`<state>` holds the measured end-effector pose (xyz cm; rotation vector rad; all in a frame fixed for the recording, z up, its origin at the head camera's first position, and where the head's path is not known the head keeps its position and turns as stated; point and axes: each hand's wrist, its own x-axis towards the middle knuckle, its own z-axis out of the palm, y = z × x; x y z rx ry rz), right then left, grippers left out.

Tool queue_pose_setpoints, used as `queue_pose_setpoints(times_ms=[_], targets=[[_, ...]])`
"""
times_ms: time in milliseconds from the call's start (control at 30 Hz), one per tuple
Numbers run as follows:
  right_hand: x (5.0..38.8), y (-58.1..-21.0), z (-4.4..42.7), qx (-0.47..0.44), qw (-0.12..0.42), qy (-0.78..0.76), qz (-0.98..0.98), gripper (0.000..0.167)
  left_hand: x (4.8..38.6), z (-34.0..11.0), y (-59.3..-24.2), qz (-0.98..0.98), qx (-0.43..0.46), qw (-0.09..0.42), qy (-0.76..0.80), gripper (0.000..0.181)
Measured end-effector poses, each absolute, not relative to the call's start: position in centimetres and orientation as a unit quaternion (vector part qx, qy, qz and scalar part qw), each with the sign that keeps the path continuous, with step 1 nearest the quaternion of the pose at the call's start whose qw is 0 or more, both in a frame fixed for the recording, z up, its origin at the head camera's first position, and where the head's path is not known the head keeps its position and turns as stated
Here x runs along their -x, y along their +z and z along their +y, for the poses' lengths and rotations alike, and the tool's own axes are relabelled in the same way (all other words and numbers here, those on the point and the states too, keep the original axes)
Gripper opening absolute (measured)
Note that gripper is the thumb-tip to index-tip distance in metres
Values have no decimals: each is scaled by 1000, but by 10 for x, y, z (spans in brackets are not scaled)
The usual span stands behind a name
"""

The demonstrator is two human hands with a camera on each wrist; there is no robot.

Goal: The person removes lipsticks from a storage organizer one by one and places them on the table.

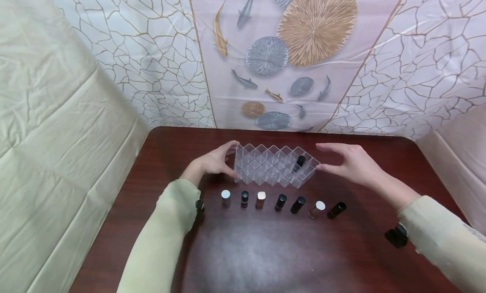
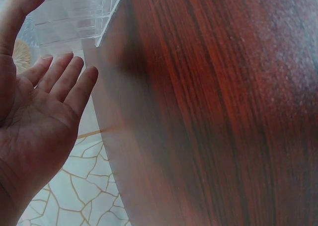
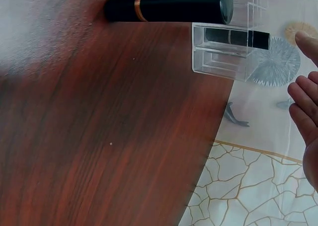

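Observation:
A clear plastic lipstick organizer point(image 1: 262, 164) with diamond-shaped compartments stands toward the back of the table. One black lipstick point(image 1: 300, 161) is upright in a compartment near its right end. My left hand point(image 1: 216, 160) is at the organizer's left end, thumb toward the front corner and fingers toward the back one; the left wrist view shows the fingers loosely extended, palm bare. At the other end, my right hand point(image 1: 351, 162) has thumb and fingers spread, the thumb tip close to the right corner. Whether either hand touches the plastic I cannot tell.
In front of the organizer, several lipsticks stand in a row, among them a white-capped tube point(image 1: 225, 196), a pink-capped one point(image 1: 260, 199) and a black one point(image 1: 336, 210) at the right end. Patterned cloth point(image 1: 171, 65) hangs behind the dark wooden table point(image 1: 265, 255).

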<state>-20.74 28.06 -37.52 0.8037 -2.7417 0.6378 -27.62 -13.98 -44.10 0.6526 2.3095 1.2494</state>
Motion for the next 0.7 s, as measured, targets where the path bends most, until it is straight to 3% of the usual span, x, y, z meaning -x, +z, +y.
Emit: queue_pose_setpoints(times_ms=[700], targets=[[236, -392, 267, -283, 51, 224, -931, 71, 278, -140, -443, 832, -232, 218, 454, 107]])
